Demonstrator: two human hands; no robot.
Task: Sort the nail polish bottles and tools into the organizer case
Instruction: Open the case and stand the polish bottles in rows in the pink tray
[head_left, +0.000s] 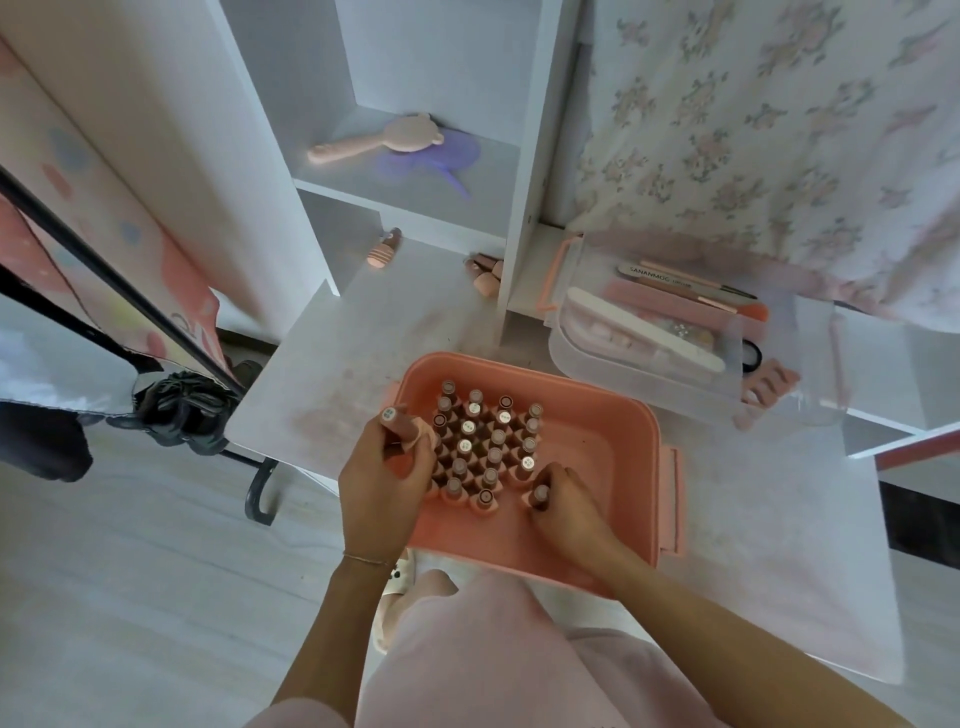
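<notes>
Mostly done on the bottle side. Some two dozen brown-capped, pink-bodied nail polish bottles (483, 447) standing upright in tight rows inside the salmon-pink plastic organizer case (597, 415), just beyond the fingertips of both hands. Left hand (384, 467) wrapped around one more pink bottle (400, 423), fingers (415, 441) curled round its body, cap up, at the left edge of the block. Right hand (563, 499) pinching another bottle (540, 493) at the near-right corner of the block, apparently seating it, though contact with the case floor is hard to judge from above. Right half of the case, past the right fingers, bare.

Left to do: a striped pink bottle (382, 252) and a small cluster of pink bottles (483, 273) lying on the white desk (322, 374), well beyond both hands. Files, brushes and other tools sitting in the clear plastic lidded tray (649, 332), far right of the fingers.
</notes>
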